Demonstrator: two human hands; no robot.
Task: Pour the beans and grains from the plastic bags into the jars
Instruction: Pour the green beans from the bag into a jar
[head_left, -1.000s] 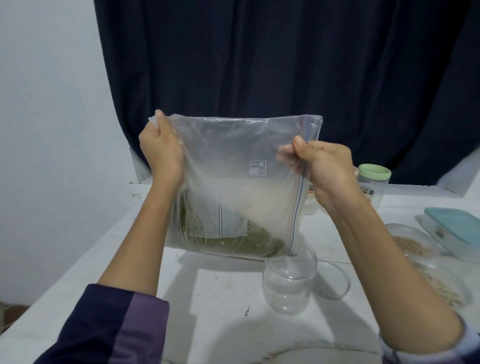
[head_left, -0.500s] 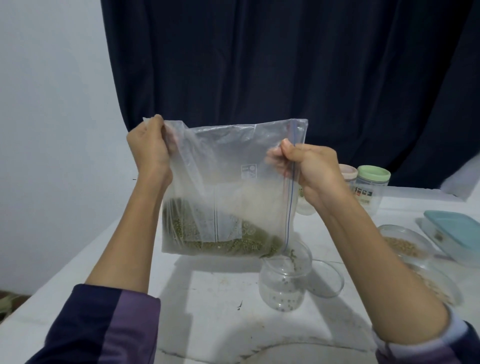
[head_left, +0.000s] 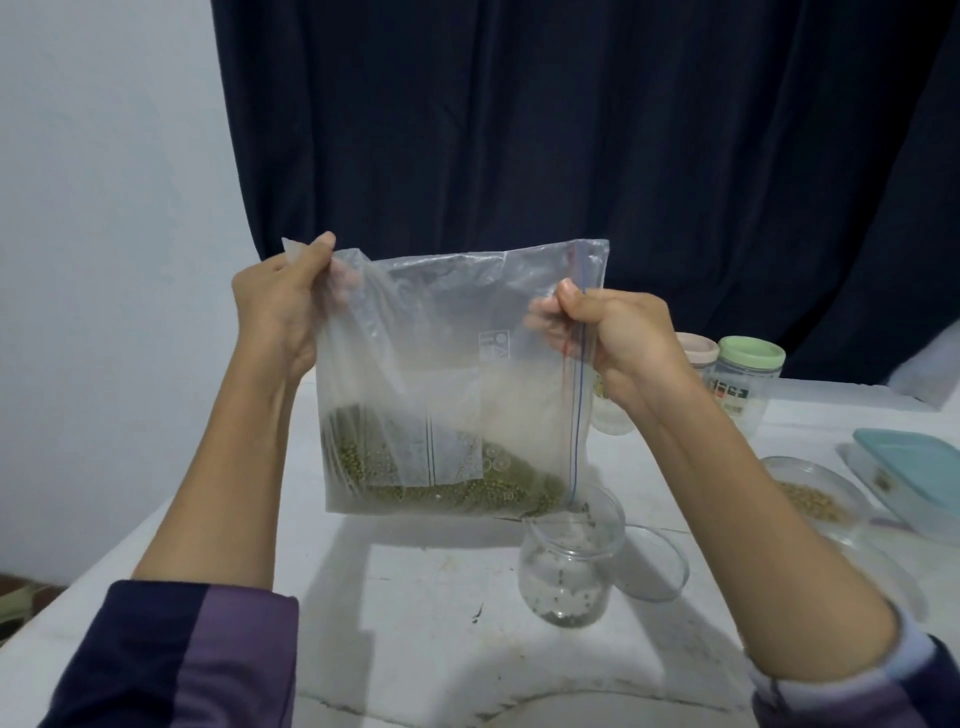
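Both hands hold a clear zip-lock bag (head_left: 457, 379) up over the white counter (head_left: 415, 597), turned on its side so the blue zip strip runs down its right edge. The left hand (head_left: 283, 306) has its grip clamped on the bag's upper left corner, thumb in front and fingers behind the plastic. The right hand (head_left: 613, 338) has its grip pinched on the zip edge, a little lower than the left.

Below both grips, green mung beans (head_left: 447, 478) lie heaped along the bag's bottom edge. Under the right-hand grip, the bag's lower right corner sits at the mouth of an open glass jar (head_left: 569, 566), upright on the counter with a few beans on its bottom. A round clear lid (head_left: 657, 564) lies just right of the jar.

Behind the right hand stand a green-lidded jar (head_left: 745, 384) and a beige-lidded jar (head_left: 698, 353). Further right are a clear bowl of grains (head_left: 815, 493) and a teal-lidded container (head_left: 914, 478).
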